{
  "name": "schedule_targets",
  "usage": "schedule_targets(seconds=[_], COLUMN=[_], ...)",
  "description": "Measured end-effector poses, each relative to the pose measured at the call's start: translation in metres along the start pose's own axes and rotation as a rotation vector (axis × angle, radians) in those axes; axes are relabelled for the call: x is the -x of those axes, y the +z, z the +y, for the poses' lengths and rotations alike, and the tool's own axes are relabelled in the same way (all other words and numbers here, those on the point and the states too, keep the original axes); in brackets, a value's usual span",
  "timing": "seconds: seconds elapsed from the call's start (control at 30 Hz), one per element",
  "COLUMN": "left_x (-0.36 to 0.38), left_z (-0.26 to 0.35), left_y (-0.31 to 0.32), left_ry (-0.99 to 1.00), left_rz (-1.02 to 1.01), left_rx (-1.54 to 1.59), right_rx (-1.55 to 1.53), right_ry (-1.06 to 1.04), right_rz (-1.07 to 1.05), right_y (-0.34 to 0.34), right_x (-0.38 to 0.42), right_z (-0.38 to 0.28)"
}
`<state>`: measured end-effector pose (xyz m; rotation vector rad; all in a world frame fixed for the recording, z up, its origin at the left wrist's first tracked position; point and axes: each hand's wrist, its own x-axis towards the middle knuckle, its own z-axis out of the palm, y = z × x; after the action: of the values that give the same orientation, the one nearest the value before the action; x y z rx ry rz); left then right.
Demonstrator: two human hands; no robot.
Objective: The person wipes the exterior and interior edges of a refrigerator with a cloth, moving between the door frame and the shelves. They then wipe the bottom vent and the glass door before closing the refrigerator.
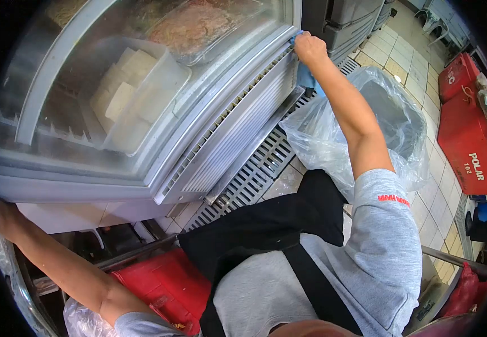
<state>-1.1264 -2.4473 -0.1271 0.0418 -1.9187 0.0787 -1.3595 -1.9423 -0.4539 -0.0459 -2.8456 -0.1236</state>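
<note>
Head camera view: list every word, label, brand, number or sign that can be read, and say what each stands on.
"POLAR": white letters on the large red box.
"102": white digits beside "POLAR", same box.
"GSG": likely reading, first letter unsure, on the smaller red box.
Red lettering on the light grey fabric sleeve: too blurred and foreshortened to read.

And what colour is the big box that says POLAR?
The big POLAR box is red, with white letters. The head view shows it best.
</note>
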Motion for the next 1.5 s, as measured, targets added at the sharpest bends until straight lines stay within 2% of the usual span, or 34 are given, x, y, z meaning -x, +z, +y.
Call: schedule_targets(seconds=[0.03, 0.1, 0.17, 0.27, 0.33, 0.37, 0.4, 0.43, 0.47, 0.5, 0.57, 0.6, 0.63, 0.67, 0.73, 0.77, 0.83, 0.9, 0.93, 1.0, 1.07, 1.17, 1.23, 1.3, 1.37, 1.47, 1.5], left_x=[-0.004, -0.005, 0.001, -0.003, -0.017, -0.019, -0.021, -0.020, -0.018, -0.013, -0.006, -0.005, -0.006, -0.006, -0.009, -0.010, -0.010, -0.008, -0.006, -0.007, -0.011, -0.014, -0.018, -0.019, -0.013, -0.008, -0.008], left_z=[-0.042, -0.045, 0.021, 0.016, -0.059, -0.068, -0.078, -0.061, -0.038, -0.016, 0.009, 0.009, 0.007, 0.005, 0.002, 0.000, -0.040, -0.051, -0.053, -0.047, -0.009, -0.015, -0.037, -0.042, -0.028, -0.010, -0.007], left_y=[0.004, 0.000, -0.004, -0.002, 0.003, 0.002, 0.000, -0.003, -0.005, -0.006, -0.003, 0.000, 0.001, 0.002, -0.001, 0.000, 0.016, 0.020, 0.021, 0.017, 0.002, 0.005, 0.019, 0.019, 0.016, 0.009, 0.008], left_ry=[-0.070, 0.003, 0.288, 0.430, 0.110, 0.052, -0.004, 0.052, 0.110, 0.151, 0.247, 0.330, 0.412, 0.493, 0.541, 0.566, 0.308, 0.185, 0.193, 0.338, 0.591, 0.618, 0.284, 0.283, 0.374, 0.445, 0.462], left_rz=[-0.149, -0.099, 0.261, 0.328, -0.071, -0.126, -0.183, -0.093, -0.010, 0.082, 0.234, 0.275, 0.317, 0.359, 0.354, 0.352, 0.275, 0.252, 0.264, 0.313, 0.390, 0.393, 0.282, 0.281, 0.328, 0.368, 0.379], left_rx=[-0.455, -0.609, 0.013, -0.054, -0.588, -0.614, -0.643, -0.445, -0.246, -0.050, 0.354, 0.227, 0.097, -0.037, -0.090, -0.113, -0.425, -0.597, -0.609, -0.476, -0.181, -0.145, -0.434, -0.430, -0.312, -0.219, -0.200], right_rx=[-0.030, -0.091, -0.141, -0.127, -0.037, 0.008, 0.084, 0.159, 0.056, -0.025, -0.811, -1.208, -1.441, -1.256, -0.523, -0.380, -0.174, -0.120, -0.091, -0.068, -0.084, -0.121, -0.095, -0.099, -0.132, -0.202, -0.280], right_ry=[-0.021, -0.069, -0.117, -0.059, -0.005, 0.023, 0.044, 0.062, 0.082, 0.187, 0.483, 0.632, 0.479, 0.359, -0.024, 0.049, 0.176, 0.198, 0.207, 0.086, -0.042, -0.240, -0.149, -0.076, -0.013, 0.045, 0.007], right_rz=[0.026, 0.090, 0.131, 0.076, 0.067, 0.069, -0.079, -0.226, -0.140, -0.160, -0.137, -0.113, -0.086, -0.021, 0.014, -0.044, -0.195, -0.163, -0.151, -0.129, -0.071, 0.051, 0.019, 0.007, -0.009, 0.006, 0.061], right_y=[0.005, 0.006, 0.007, 0.008, 0.000, -0.006, -0.009, -0.009, -0.005, 0.026, -0.004, -0.015, -0.005, -0.004, 0.011, 0.016, -0.016, -0.005, 0.001, 0.000, 0.000, 0.009, -0.006, -0.009, 0.002, 0.005, 0.011], right_x=[0.005, 0.009, 0.024, 0.015, 0.021, 0.021, 0.013, 0.006, 0.013, -0.004, 0.018, 0.027, 0.020, 0.017, -0.001, 0.001, 0.015, 0.000, -0.004, -0.002, -0.001, 0.004, 0.018, 0.016, 0.016, 0.020, 0.024], right_z=[0.004, 0.008, 0.012, 0.011, 0.015, 0.017, 0.027, 0.043, 0.062, 0.093, 0.085, 0.083, 0.078, 0.067, 0.044, 0.029, -0.003, -0.010, -0.012, -0.003, 0.015, 0.036, 0.034, 0.029, 0.024, 0.013, 0.012])
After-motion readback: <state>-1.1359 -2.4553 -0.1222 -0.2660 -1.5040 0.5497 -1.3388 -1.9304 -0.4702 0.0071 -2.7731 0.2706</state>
